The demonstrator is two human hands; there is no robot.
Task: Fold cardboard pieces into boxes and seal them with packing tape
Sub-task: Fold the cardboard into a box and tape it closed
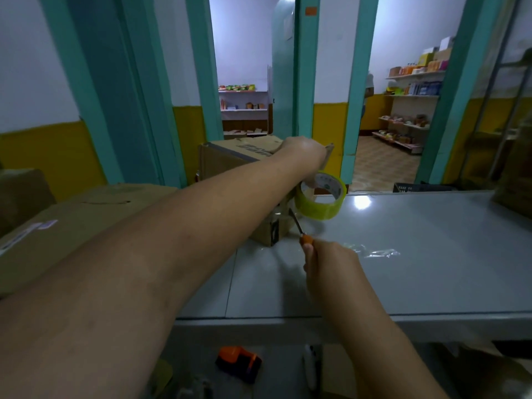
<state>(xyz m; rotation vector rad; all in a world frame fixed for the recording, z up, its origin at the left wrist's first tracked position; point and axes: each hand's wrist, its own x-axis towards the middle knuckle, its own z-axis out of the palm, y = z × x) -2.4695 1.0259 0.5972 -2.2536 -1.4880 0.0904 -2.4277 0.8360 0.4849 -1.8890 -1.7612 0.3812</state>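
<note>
From the head view, I am in the sealing step. My left hand [305,151] reaches across the cardboard box [227,161] and grips the tape roll [322,201], holding it just beyond the right side of the box, above the counter [417,254]. The box stands at the back left part of the counter, and its lower corner is near the roll. My right hand [331,263] is closed around the orange handle of a small knife [299,228], and the blade points up toward the place between roll and box. Whether the blade already touches the tape, I cannot tell, because the tape is transparent here.

In my judgement the next move needs the tape kept tight by the left hand and a short, careful cut close to the box, away from my fingers.

The counter is grey and shiny, with a crumpled clear film [377,251] on it. Flat cardboard [86,214] lies on the left. Behind are teal door frames, yellow and white walls, and shelves with goods [411,96].
</note>
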